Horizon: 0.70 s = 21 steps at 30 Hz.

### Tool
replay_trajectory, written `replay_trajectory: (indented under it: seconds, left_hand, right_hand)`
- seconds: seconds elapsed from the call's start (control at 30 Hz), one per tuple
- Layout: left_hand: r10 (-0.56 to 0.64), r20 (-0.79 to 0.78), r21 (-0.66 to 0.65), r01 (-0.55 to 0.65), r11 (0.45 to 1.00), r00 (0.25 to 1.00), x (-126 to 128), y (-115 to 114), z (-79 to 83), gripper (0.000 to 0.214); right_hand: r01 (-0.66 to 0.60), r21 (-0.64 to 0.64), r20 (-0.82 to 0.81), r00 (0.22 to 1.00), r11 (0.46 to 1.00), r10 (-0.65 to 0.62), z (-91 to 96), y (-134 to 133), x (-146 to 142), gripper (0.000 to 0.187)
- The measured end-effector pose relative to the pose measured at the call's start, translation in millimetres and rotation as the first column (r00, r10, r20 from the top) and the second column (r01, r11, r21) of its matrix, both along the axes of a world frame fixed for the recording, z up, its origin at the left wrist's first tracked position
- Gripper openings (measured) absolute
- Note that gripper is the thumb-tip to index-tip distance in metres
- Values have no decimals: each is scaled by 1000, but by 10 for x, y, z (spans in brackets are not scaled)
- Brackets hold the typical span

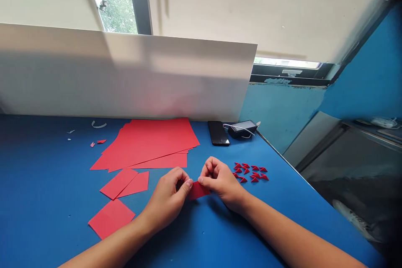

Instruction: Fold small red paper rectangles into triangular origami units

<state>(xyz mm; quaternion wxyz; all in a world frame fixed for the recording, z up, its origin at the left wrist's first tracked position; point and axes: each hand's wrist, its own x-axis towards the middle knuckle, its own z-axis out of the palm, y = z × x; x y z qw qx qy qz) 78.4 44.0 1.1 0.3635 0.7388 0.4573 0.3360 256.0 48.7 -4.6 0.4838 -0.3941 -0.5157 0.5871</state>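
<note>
My left hand (171, 196) and my right hand (220, 180) meet over the blue table (47, 184), both pinching one small red paper piece (199, 190) between thumb and fingers. The paper lies low, close to the tabletop. Several small folded red triangles (250, 172) lie just right of my right hand. Cut red paper rectangles (125, 183) and another red square (111, 217) rest to the left of my left hand. A stack of large red paper sheets (150, 142) lies behind them.
A black phone (218, 133) and a dark power bank with a white cable (242, 128) sit near the back right corner. A white board (125, 75) stands along the table's far edge. The table's right edge (292, 165) drops off to the floor. Paper scraps (97, 142) lie at back left.
</note>
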Motion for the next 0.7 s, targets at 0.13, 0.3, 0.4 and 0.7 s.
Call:
replay_trajectory:
  seconds: [0.13,0.3,0.4,0.7]
  left_hand:
    - [-3,32,-6,4,1000,999,-20,27,-3,25]
    - [10,82,-41,-7,999,997,-32,41,-21,26]
    - [40,97,-73,-33,997,994,-19,37,-22,27]
    - [1,40,-47,1,999,999,-32,43,-36,26]
  right_hand:
    - [22,-36,-83,996,999,-25,-19,28,21,43]
    - [26,-6,-94,995,1000,-26,-39,29,36,34]
    - [-44,69,16,999,997,43,-20,-9,21,27]
    - [37,-3,-13,999,999,-37,-20,-10,13,35]
